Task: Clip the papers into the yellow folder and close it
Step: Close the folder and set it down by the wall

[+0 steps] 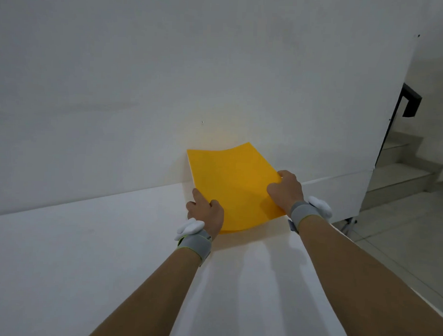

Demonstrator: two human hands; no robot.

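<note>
Against the white wall, on the white counter [87,251]: one yellow folder [232,183], closed, smooth matte card, far edge bowed upward, long axis running away from the person. Left hand [206,212] clamps its near-left corner, right hand [286,191] its right edge, fingers curled. Papers not visible.

Yellow folder [233,186] lying closed on my white table, far edge curling up against the wall, white papers peeking along its left side
</note>
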